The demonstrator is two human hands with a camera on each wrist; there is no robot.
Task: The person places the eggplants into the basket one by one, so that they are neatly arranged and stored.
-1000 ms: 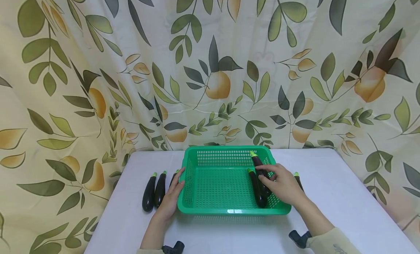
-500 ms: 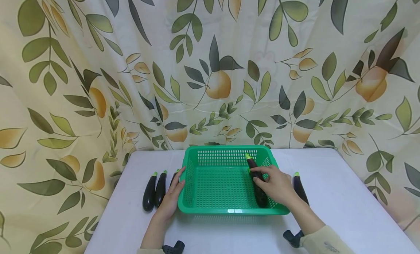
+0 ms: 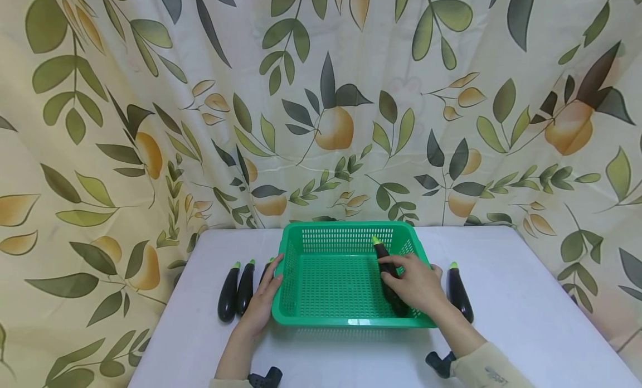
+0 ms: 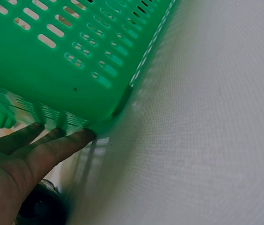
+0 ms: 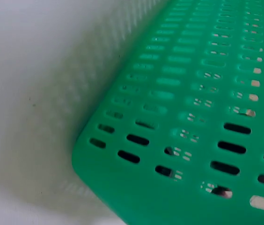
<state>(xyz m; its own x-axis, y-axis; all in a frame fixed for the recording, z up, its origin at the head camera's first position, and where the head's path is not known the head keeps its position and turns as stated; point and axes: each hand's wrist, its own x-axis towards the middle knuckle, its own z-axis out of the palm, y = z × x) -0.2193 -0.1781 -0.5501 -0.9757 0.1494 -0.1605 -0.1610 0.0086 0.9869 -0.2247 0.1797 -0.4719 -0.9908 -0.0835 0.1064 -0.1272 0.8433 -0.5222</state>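
Observation:
In the head view, my right hand (image 3: 413, 279) pinches a dark eggplant (image 3: 382, 251) with a green stem between thumb and fingers, inside the right part of the green basket (image 3: 358, 323). A second eggplant, seen there earlier, is hidden or cannot be told apart beneath it. Extended fingers of my left hand (image 3: 263, 299) rest against the basket's left side. The left wrist view shows that hand's fingertips (image 4: 86, 136) touching the perforated wall (image 4: 83, 96). Basket wall (image 5: 169, 136) fills most of the right wrist view, and dark patches show through its slots.
Left of the basket lie several eggplants (image 3: 228, 293), one of them partly behind my left hand. Another eggplant (image 3: 458, 293) lies right of the basket, beside my right wrist. All stand on a white-covered table (image 3: 521, 299) before a leaf-patterned curtain (image 3: 321, 170).
My right hand has moved left and slightly down with its eggplant, over the one lying in the basket. More of the eggplant outside on the right shows. The left hand stays put.

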